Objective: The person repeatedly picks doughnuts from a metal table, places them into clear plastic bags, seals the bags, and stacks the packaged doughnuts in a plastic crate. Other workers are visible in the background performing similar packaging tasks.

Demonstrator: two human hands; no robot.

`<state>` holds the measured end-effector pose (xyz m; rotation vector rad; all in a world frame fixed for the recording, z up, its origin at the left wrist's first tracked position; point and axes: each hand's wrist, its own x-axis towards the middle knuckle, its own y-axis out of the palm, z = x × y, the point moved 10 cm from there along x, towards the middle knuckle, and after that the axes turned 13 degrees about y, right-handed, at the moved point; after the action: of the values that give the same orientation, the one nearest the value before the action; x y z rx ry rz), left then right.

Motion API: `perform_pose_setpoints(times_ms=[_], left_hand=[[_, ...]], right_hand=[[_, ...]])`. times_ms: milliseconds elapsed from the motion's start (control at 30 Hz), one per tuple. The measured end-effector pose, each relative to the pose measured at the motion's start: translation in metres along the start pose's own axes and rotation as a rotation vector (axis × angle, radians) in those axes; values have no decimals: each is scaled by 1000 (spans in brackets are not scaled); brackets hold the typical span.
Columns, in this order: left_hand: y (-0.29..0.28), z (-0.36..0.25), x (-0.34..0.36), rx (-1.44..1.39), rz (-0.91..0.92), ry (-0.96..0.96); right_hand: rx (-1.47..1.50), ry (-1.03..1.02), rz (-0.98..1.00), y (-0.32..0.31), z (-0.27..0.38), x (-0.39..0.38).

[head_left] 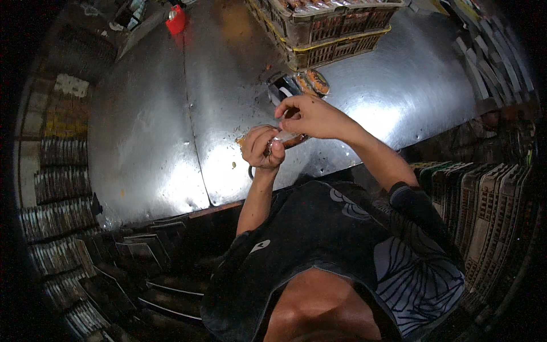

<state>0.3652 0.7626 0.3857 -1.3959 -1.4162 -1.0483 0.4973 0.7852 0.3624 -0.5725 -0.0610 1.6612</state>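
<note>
My left hand (261, 149) is curled into a fist around one end of a small clear-wrapped brownish food piece (289, 139), held just above the steel table (154, 131). My right hand (310, 117) is over it, thumb and fingers pinched at the top of the wrapper. Both hands are close together near the table's front edge. The piece is mostly hidden by my fingers. Just beyond my right hand lies a wrapped orange-brown packet (314, 81) next to a small metal device (282, 88).
Two stacked plastic crates (333, 34) holding wrapped packets stand at the back of the table. A red object (176, 20) sits at the far left. Crumbs dot the steel surface. Stacks of trays (484, 199) stand at my right, and more racks (60, 199) at my left.
</note>
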Motion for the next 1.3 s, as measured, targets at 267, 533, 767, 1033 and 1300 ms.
perform_pose_setpoints(times_ms=[267, 533, 767, 1033, 1300], left_hand=[[7, 12, -21, 77, 28, -300], [8, 68, -41, 359, -124, -709], [150, 78, -86, -370, 158, -967], [186, 146, -159, -278, 110, -1590], [184, 192, -188, 417, 627, -1583]], right_hand=[[181, 259, 281, 27, -77, 39], [-193, 38, -477, -27, -57, -4], [716, 349, -317, -86, -155, 21], [-242, 406, -303, -123, -218, 126], [-267, 283, -143, -115, -226, 149]])
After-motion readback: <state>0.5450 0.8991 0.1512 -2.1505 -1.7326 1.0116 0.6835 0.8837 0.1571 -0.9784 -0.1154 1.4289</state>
